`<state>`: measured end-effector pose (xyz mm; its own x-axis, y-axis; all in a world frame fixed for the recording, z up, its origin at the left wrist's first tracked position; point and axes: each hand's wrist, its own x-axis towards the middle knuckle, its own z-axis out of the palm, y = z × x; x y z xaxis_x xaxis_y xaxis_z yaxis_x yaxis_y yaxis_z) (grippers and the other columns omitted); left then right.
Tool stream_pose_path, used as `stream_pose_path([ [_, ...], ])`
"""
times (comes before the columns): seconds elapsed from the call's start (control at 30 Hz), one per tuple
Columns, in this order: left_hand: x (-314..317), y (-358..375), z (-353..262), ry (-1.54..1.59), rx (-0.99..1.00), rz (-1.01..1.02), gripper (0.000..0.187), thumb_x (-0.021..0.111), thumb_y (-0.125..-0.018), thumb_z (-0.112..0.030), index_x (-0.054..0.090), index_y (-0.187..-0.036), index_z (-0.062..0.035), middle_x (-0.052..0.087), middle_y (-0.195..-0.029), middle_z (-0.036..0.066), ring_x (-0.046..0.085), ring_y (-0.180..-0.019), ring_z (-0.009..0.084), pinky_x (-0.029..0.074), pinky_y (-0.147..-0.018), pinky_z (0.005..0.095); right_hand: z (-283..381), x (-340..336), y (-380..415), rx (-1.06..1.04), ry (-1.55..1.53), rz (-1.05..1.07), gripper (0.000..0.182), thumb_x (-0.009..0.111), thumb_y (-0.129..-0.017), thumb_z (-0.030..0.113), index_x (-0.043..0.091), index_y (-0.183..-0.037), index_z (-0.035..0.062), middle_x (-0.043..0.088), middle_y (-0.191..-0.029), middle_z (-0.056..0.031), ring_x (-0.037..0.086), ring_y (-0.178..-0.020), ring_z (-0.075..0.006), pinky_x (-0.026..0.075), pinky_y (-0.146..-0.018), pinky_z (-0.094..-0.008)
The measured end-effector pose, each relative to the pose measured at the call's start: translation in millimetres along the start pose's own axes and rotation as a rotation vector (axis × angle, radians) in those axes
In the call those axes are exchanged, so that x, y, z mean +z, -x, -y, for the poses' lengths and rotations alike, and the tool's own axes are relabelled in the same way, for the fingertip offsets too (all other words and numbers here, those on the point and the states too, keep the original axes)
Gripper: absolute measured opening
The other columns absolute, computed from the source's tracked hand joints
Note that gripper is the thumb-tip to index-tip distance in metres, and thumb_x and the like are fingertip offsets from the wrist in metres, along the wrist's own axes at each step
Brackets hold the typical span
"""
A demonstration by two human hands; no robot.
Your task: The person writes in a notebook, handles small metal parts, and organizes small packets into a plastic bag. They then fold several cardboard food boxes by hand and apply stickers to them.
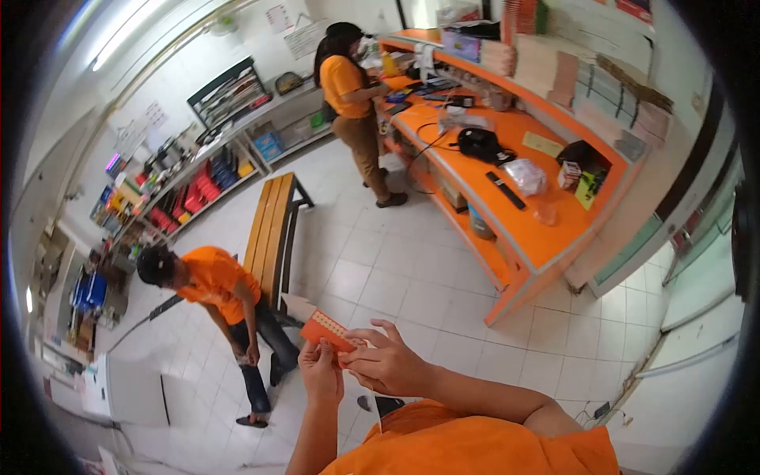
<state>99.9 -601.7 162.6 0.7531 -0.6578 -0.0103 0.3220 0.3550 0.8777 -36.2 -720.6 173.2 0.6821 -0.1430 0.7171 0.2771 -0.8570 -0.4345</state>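
Observation:
In front of my chest is an orange paper piece [323,328] with a pale patterned band along one edge and a whitish pointed flap at its far end. It looks like folded card; its exact kind cannot be made out. My left hand [321,372] pinches its lower edge between thumb and fingers. At the near end, my right hand [386,360] grips the same piece, with one finger raised off it. The fingers cover part of the band and the near end.
An orange counter [546,233] on the right carries a black bag [481,146] and plastic packets. One person [352,99] stands at its far end. Another person [222,285] sits on a wooden bench [267,218] at left. Shelves with red and blue items [198,190] line the back wall.

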Motion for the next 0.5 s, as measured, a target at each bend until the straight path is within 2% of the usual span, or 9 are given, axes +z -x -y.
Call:
stream_pose_path([
  [0.1, 28.1, 14.2, 22.5, -0.038, -0.069, 0.098, 0.02, 0.055, -0.106, -0.015, 0.062, -0.118, -0.0013, 0.07, -0.108, 0.009, 0.07, -0.092, 0.0176, 0.059, -0.081, 0.0309, 0.9, -17.6, 10.2, 0.063, 0.057, -0.077, 0.011, 0.073, -0.083, 0.009, 0.066, -0.092, 0.0078, 0.065, -0.118, -0.0049, 0.055, -0.121, -0.0343, 0.041, -0.101, -0.0568],
  [0.17, 48.4, 23.1, 28.8, 0.094, -0.082, 0.119, 0.019, 0.056, -0.105, -0.014, 0.062, -0.118, -0.0013, 0.07, -0.109, 0.009, 0.07, -0.093, 0.0178, 0.058, -0.081, 0.0317, -0.7, -13.2, 24.6, 0.368, -0.061, -0.236, 0.013, 0.074, -0.087, 0.008, 0.067, -0.099, 0.0087, 0.06, -0.12, -0.0128, 0.057, -0.116, -0.0356, 0.041, -0.103, -0.0506],
  [0.2, 52.8, 23.5, 29.9, -0.004, -0.076, 0.16, 0.019, 0.057, -0.105, -0.012, 0.062, -0.119, -0.0008, 0.07, -0.11, 0.009, 0.07, -0.093, 0.0176, 0.058, -0.081, 0.0321, -5.2, -21.4, 26.1, 0.302, 0.026, -0.175, 0.034, 0.078, -0.085, 0.012, 0.062, -0.114, 0.0066, 0.054, -0.121, -0.019, 0.056, -0.111, -0.0385, 0.043, -0.102, -0.0462],
  [0.3, 38.1, 19.2, 24.9, -0.389, 0.001, 0.286, 0.021, 0.057, -0.1, -0.002, 0.064, -0.119, -0.0002, 0.073, -0.107, 0.007, 0.07, -0.091, 0.0164, 0.056, -0.081, 0.0316, -2.5, -53.6, 34.4, 0.432, -0.103, -0.057, 0.049, 0.083, -0.08, 0.023, 0.059, -0.119, 0.0052, 0.052, -0.129, -0.0222, 0.054, -0.118, -0.0417, 0.044, -0.1, -0.0508],
  [0.37, 32.8, 18.9, -7.1, -1.208, -0.327, 0.798, 0.028, 0.057, -0.094, 0.003, 0.069, -0.119, -0.0026, 0.075, -0.099, 0.007, 0.069, -0.087, 0.0146, 0.055, -0.08, 0.0298, -24.2, -58.0, 55.8, 0.22, -0.187, -0.205, 0.068, 0.08, -0.083, 0.038, 0.049, -0.134, 0.0058, 0.05, -0.133, -0.0221, 0.05, -0.123, -0.0421, 0.038, -0.105, -0.0529],
  [0.4, 16.3, 23.5, 2.9, -1.14, -0.199, 0.865, 0.033, 0.059, -0.09, 0.004, 0.071, -0.119, -0.0058, 0.075, -0.091, 0.009, 0.069, -0.085, 0.0139, 0.055, -0.076, 0.0302, -29.4, -63.1, 63.4, 0.161, -0.101, -0.077, 0.068, 0.073, -0.088, 0.046, 0.046, -0.135, 0.0057, 0.05, -0.135, -0.0217, 0.048, -0.125, -0.0412, 0.036, -0.107, -0.0528],
  [0.43, 21.2, 32.7, -2.9, -1.242, -0.2, 0.783, 0.029, 0.064, -0.092, -0.001, 0.071, -0.12, -0.0064, 0.075, -0.09, 0.011, 0.069, -0.081, 0.012, 0.055, -0.072, 0.0299, -33.9, -63.9, 69.1, 0.103, -0.014, 0.051, 0.07, 0.067, -0.092, 0.054, 0.043, -0.136, 0.0055, 0.049, -0.136, -0.0214, 0.047, -0.126, -0.0403, 0.034, -0.108, -0.0528],
  [0.47, 28.4, 45.8, -8.9, -1.182, -0.274, 0.666, 0.027, 0.067, -0.092, -0.003, 0.071, -0.119, -0.005, 0.076, -0.09, 0.011, 0.069, -0.078, 0.0117, 0.055, -0.071, 0.0287, -37.1, -57.6, 75.8, 0.098, -0.284, 0.132, 0.062, 0.053, -0.099, 0.059, 0.044, -0.13, 0.0063, 0.049, -0.133, -0.0206, 0.047, -0.123, -0.0369, 0.034, -0.108, -0.0486],
  [0.5, 31.8, 55.9, -11.8, -1.12, -0.348, 0.548, 0.026, 0.07, -0.092, -0.005, 0.07, -0.117, -0.0035, 0.076, -0.089, 0.011, 0.069, -0.076, 0.0115, 0.055, -0.069, 0.0276, -31.7, -51.3, 85.0, 0.095, -0.29, 0.136, 0.062, 0.053, -0.099, 0.059, 0.044, -0.13, 0.0063, 0.049, -0.133, -0.0206, 0.047, -0.123, -0.0369, 0.034, -0.108, -0.0486],
])
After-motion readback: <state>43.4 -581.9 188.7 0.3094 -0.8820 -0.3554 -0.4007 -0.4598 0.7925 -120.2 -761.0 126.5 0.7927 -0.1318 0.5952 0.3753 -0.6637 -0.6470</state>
